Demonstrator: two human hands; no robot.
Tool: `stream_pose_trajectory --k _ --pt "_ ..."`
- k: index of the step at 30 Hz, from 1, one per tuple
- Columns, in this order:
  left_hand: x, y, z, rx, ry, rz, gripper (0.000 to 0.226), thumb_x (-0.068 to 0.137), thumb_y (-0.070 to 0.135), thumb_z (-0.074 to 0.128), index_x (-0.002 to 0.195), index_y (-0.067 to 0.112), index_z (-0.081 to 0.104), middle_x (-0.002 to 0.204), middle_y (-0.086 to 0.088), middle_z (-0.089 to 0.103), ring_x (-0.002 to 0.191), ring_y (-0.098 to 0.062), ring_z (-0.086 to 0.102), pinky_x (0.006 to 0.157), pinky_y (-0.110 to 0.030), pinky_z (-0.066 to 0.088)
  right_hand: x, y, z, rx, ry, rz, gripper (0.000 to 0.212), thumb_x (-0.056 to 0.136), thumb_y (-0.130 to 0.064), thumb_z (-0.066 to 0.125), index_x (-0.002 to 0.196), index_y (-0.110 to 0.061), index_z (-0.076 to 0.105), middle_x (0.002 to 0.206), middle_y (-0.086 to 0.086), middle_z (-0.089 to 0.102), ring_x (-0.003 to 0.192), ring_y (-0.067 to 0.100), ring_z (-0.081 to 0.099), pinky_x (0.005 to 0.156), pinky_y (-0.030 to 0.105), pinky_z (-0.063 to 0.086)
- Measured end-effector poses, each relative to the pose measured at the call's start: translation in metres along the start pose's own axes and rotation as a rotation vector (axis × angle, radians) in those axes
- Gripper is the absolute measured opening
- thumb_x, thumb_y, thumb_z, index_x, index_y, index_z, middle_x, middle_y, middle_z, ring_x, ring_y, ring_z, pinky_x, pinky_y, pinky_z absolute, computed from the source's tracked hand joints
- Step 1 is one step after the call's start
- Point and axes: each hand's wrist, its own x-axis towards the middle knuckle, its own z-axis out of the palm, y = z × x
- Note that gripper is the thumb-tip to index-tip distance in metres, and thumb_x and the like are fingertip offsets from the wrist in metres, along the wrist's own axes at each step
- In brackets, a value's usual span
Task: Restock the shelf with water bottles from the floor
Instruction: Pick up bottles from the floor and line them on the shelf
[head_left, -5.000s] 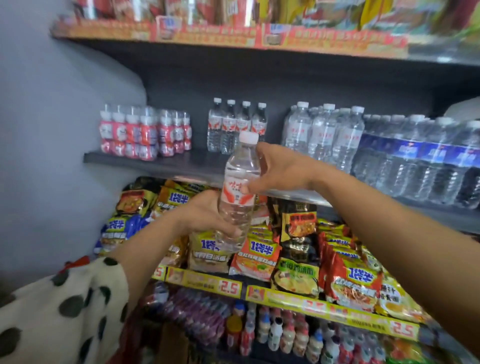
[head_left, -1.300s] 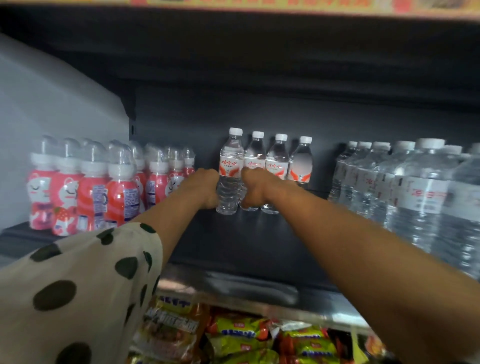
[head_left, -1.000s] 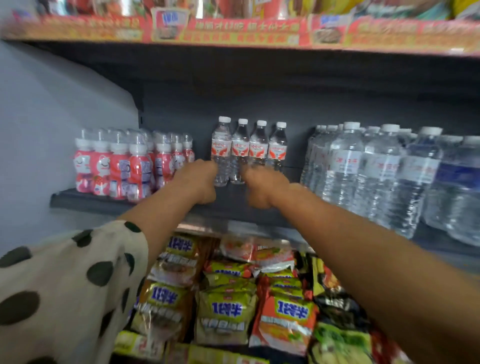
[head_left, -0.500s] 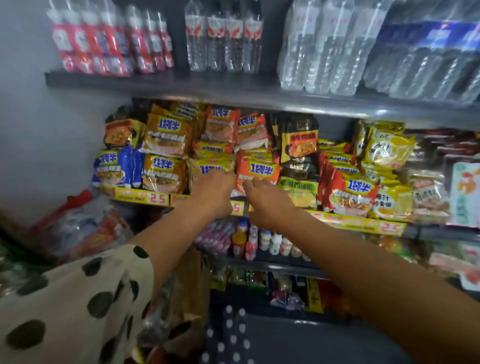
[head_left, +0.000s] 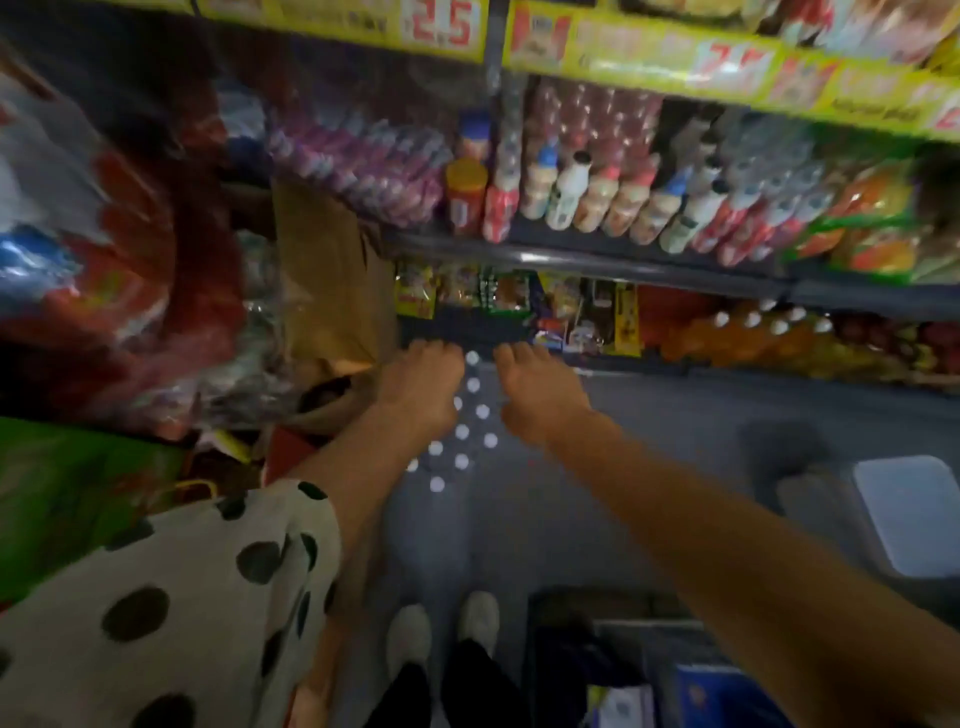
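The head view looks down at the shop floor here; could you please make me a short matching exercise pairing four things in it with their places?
Things:
1. water bottles
2. left hand
3. white tray
4. price strip

Places:
A. on the floor at the far right
B. along the shelf edge at the top of the view
C. standing on the floor between the two hands, white caps up
D. over the left side of the caps, holding nothing

Pairs: 1-C, 2-D, 3-A, 4-B
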Motion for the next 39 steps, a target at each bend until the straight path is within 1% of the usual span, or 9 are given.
stream_pose_trajectory --k 2,5,12,18,23,27,30,35,39 --pt "0.008 -0.008 0.058 -0.026 -0.026 -0.003 0.026 0.091 0.016 0.052 0.115 0.006 0.053 0.116 -0.013 0.058 0.106 -0.030 0.057 0.083 -0.038 0.046 0.008 -0.001 0.060 0.039 -0.067 0.007 0.062 0.087 -0.017 0.058 0.141 -0.005 0.028 0.134 0.016 0.041 0.124 0.034 0.040 0.093 0.041 0.040" --pt "0.022 -0.026 0.145 -0.063 -0.109 -0.041 0.031 0.084 0.013 0.060 0.114 0.009 0.057 0.120 -0.010 0.058 0.110 -0.029 0.057 0.090 -0.039 0.049 0.026 -0.007 0.148 0.040 -0.121 0.003 0.063 0.085 -0.015 0.057 0.141 -0.007 0.029 0.133 0.014 0.044 0.124 0.032 0.042 0.097 0.038 0.039" --pt "0.063 -0.063 0.310 -0.047 -0.216 -0.150 0.043 0.079 0.010 0.068 0.119 0.013 0.053 0.121 -0.009 0.057 0.111 -0.026 0.055 0.086 -0.035 0.050 0.090 -0.035 0.334 0.141 -0.248 -0.003 0.051 0.084 -0.013 0.061 0.128 -0.009 0.037 0.127 0.014 0.046 0.118 0.031 0.047 0.092 0.038 0.044" --pt "0.082 -0.093 0.398 -0.010 -0.227 -0.161 0.036 0.085 0.010 0.063 0.119 0.012 0.052 0.124 -0.009 0.054 0.116 -0.025 0.051 0.089 -0.033 0.045 0.135 -0.055 0.442 0.071 -0.278 -0.020 0.060 0.087 -0.014 0.061 0.137 -0.008 0.029 0.127 0.016 0.048 0.116 0.032 0.052 0.092 0.037 0.046" --pt "0.086 -0.107 0.424 0.005 -0.261 -0.173 0.038 0.084 0.010 0.064 0.119 0.012 0.050 0.122 -0.008 0.053 0.115 -0.026 0.050 0.088 -0.033 0.045 0.157 -0.055 0.475 -0.008 -0.250 -0.053 0.053 0.089 -0.007 0.056 0.136 -0.009 0.032 0.128 0.017 0.051 0.116 0.033 0.055 0.092 0.038 0.047" --pt "0.081 -0.108 0.411 -0.043 -0.248 -0.198 0.038 0.085 0.010 0.063 0.120 0.011 0.050 0.124 -0.008 0.052 0.116 -0.025 0.051 0.088 -0.032 0.046 0.156 -0.049 0.464 0.018 -0.255 -0.075 0.041 0.093 -0.008 0.047 0.133 -0.008 0.037 0.124 0.017 0.056 0.114 0.034 0.057 0.089 0.040 0.048" --pt "0.071 -0.101 0.379 -0.126 -0.218 -0.202 0.041 0.084 0.008 0.064 0.122 0.012 0.049 0.126 -0.008 0.052 0.117 -0.025 0.051 0.090 -0.032 0.046 0.135 -0.039 0.417 0.083 -0.259 -0.120 0.045 0.090 -0.013 0.054 0.132 -0.007 0.039 0.118 0.017 0.057 0.109 0.034 0.058 0.083 0.038 0.047" --pt "0.038 -0.070 0.281 -0.337 -0.236 -0.166 0.042 0.079 0.007 0.068 0.119 0.008 0.054 0.122 -0.012 0.058 0.113 -0.028 0.056 0.090 -0.037 0.049 0.080 -0.016 0.276 0.248 -0.265 -0.212 0.055 0.089 -0.025 0.061 0.135 -0.007 0.038 0.120 0.017 0.057 0.109 0.034 0.055 0.083 0.036 0.043" --pt "0.008 -0.051 0.180 -0.440 -0.242 -0.094 0.055 0.069 0.009 0.074 0.121 0.009 0.054 0.120 -0.011 0.058 0.111 -0.029 0.057 0.090 -0.039 0.050 0.034 0.002 0.130 0.279 -0.246 -0.282 0.045 0.085 -0.024 0.064 0.123 -0.010 0.048 0.114 0.014 0.060 0.102 0.033 0.058 0.080 0.036 0.046"
